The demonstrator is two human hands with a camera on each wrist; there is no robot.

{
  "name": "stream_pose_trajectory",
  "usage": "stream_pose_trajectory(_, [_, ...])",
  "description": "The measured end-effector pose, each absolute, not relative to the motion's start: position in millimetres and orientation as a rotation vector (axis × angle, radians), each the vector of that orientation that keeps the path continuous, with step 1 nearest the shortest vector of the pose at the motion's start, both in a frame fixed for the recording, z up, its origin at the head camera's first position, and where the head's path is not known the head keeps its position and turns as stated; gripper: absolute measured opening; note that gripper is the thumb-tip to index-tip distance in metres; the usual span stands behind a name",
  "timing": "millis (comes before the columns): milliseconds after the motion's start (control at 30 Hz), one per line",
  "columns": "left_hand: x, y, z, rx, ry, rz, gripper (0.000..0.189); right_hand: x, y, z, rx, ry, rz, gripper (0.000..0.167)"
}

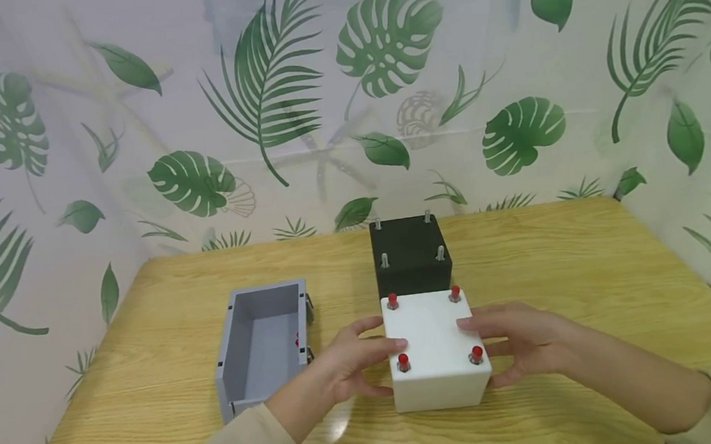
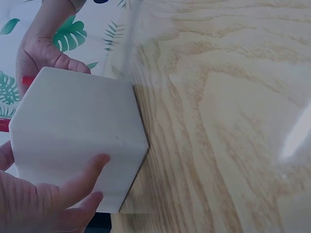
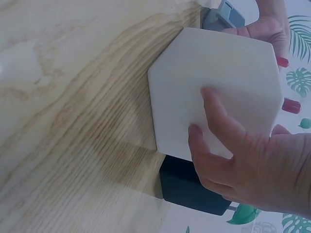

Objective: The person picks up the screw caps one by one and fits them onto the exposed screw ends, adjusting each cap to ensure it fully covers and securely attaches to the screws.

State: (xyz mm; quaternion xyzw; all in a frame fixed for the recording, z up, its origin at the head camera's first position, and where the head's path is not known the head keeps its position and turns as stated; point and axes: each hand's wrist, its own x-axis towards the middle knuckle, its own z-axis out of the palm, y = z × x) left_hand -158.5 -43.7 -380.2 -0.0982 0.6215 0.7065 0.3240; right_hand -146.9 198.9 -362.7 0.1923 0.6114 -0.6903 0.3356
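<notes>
Both hands hold a white block from opposite sides on the wooden table. Four corner posts rise from its top, each with a red cap and what looks like a metal nut at its foot. My left hand lies along the left side, its index finger over the top edge and other fingers lower on the side. On the right, my right hand grips the opposite side, one finger over the top edge. In the right wrist view its fingertips press the block's side.
Directly behind the white block stands a black block with bare metal posts at its corners. A grey open bin sits to the left, with something small and red near its right wall. Leaf-patterned cloth borders the table.
</notes>
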Motion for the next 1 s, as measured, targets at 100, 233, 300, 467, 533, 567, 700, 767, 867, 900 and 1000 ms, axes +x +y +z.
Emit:
stream_pose_trajectory(100, [-157.5, -44.7, -381.8, -0.246, 1.64, 1.856, 0.074, -147.3, 198.1, -364.9, 0.466, 1.647, -1.774, 0.075])
stream_pose_trajectory(233, [-157.3, -45.2, -383.4, -0.23, 1.635, 1.874, 0.074, -146.7, 198.7, -366.6, 0.421, 1.684, -1.761, 0.072])
stream_pose_trajectory(300, [-157.2, -45.4, -383.8, -0.219, 1.633, 1.885, 0.074, -146.8, 199.1, -366.7, 0.414, 1.689, -1.76, 0.073])
stream_pose_trajectory(467, [-156.2, -45.0, -384.2, -0.211, 1.632, 1.906, 0.072, -147.4, 200.1, -366.5, 0.392, 1.712, -1.74, 0.076])
stream_pose_trajectory(533, [-155.8, -44.4, -384.5, -0.209, 1.633, 1.908, 0.072, -147.4, 200.9, -366.3, 0.385, 1.724, -1.732, 0.076])
stream_pose_trajectory(567, [-155.7, -44.2, -384.6, -0.207, 1.635, 1.906, 0.073, -147.2, 201.0, -366.3, 0.387, 1.73, -1.729, 0.076])
stream_pose_trajectory(700, [-154.9, -44.3, -385.4, -0.199, 1.649, 1.895, 0.074, -146.0, 200.9, -367.1, 0.384, 1.729, -1.728, 0.076])
stream_pose_trajectory(767, [-154.7, -44.8, -385.8, -0.192, 1.655, 1.888, 0.075, -145.5, 200.7, -368.0, 0.388, 1.728, -1.73, 0.076])
stream_pose_trajectory(867, [-154.8, -45.3, -386.4, -0.175, 1.658, 1.881, 0.076, -145.9, 201.9, -369.5, 0.391, 1.722, -1.731, 0.076])
stream_pose_trajectory(900, [-154.9, -45.2, -386.7, -0.167, 1.658, 1.877, 0.076, -146.2, 202.8, -369.9, 0.397, 1.721, -1.73, 0.076])
stream_pose_trajectory(1000, [-155.1, -43.2, -388.1, -0.15, 1.652, 1.87, 0.076, -146.8, 207.1, -370.8, 0.405, 1.708, -1.727, 0.077])
